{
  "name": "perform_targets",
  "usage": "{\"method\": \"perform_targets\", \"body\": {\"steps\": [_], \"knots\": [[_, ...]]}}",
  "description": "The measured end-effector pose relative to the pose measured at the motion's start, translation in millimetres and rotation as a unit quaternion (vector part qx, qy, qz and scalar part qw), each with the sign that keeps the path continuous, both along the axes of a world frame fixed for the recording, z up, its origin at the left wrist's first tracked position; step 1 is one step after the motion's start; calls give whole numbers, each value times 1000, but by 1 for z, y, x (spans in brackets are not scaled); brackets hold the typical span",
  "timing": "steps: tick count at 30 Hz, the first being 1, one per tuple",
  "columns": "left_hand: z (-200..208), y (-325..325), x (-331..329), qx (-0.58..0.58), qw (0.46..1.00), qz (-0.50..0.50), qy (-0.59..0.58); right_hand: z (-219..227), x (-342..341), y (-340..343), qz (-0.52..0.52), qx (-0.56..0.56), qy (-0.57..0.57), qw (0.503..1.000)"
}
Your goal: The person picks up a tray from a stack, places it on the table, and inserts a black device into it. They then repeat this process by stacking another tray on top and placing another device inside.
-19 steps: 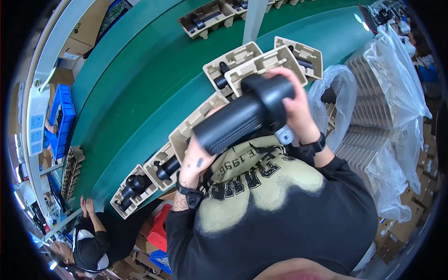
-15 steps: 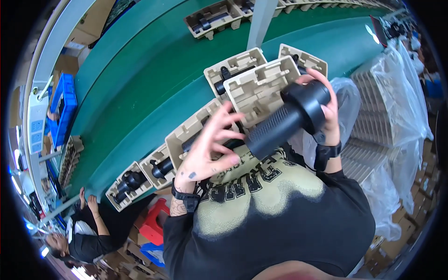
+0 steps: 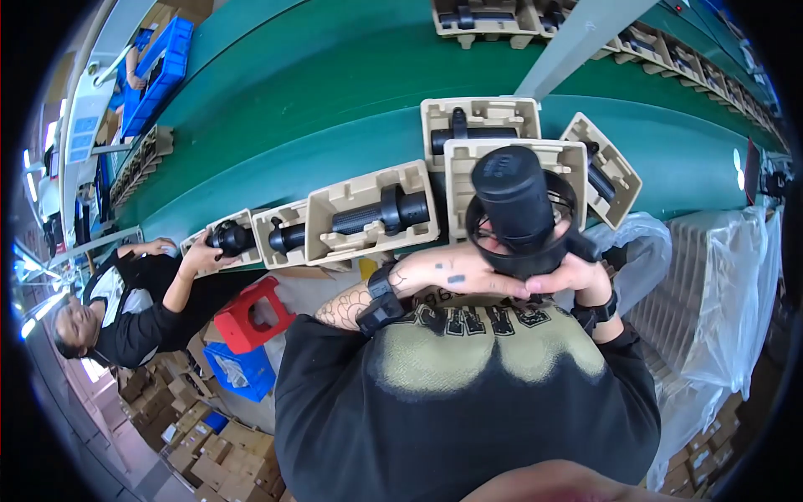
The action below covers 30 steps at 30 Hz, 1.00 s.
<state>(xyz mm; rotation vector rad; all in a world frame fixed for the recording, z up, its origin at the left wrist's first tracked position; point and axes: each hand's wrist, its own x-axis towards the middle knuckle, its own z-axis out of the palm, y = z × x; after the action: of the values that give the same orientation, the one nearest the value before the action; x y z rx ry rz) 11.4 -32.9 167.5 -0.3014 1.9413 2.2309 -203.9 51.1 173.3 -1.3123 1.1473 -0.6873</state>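
Observation:
A black cylindrical device (image 3: 512, 197) with a wide open ring round its lower part is held up in front of my chest, its flat end facing upward. My left hand (image 3: 473, 272) grips it from beneath on the left, fingers partly hidden behind the ring. On the other side my right hand (image 3: 573, 272) closes round the base, its thumb meeting the left one. Just beyond stands a beige moulded tray (image 3: 457, 180), mostly covered by the device. Behind that, another beige tray (image 3: 481, 106) holds a black tube with a clamp. A tilted tray (image 3: 627, 184) with black parts lies to the right.
More beige trays (image 3: 322, 243) with black tubes line up leftward on the green conveyor (image 3: 335, 100). At left a co-worker's hand (image 3: 201, 255) touches a black part. A grey post (image 3: 577, 50), red stool (image 3: 242, 322), blue crate (image 3: 159, 79) and plastic-wrapped tray stack (image 3: 711, 284) surround me.
The device has turned from slanting down-left to end-up. My left hand, open beside it before, now grips it with the right. My view has shifted; the co-worker's hand has reached a tray.

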Motion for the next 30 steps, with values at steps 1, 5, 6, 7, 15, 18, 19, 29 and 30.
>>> {"method": "perform_targets", "body": {"steps": [1,5,6,7,15,18,19,29,30], "knots": [[-2,-6,5,-72,997,13,-27,-4,4,-3,-74,-28,14,997],[6,-18,49,-187,962,195,-33,15,-43,-27,8,-220,155,963],[10,-19,58,-150,925,350,12,18,-44,-38,1,-219,156,963],[13,-19,58,-148,926,346,14,21,-41,-51,81,-107,140,981],[-44,-30,11,-545,818,180,-37,-15,-4,-70,67,-202,346,914],[-52,-24,7,-569,802,181,15,-20,13,-58,-24,-312,345,885],[-49,-24,7,-568,803,181,15,-21,14,-57,-17,-269,391,880],[-45,-28,28,-645,727,236,7,-55,30,-67,-149,-386,372,831],[-40,-28,36,-669,702,243,27,-54,29,-62,-146,-387,370,832]]}}
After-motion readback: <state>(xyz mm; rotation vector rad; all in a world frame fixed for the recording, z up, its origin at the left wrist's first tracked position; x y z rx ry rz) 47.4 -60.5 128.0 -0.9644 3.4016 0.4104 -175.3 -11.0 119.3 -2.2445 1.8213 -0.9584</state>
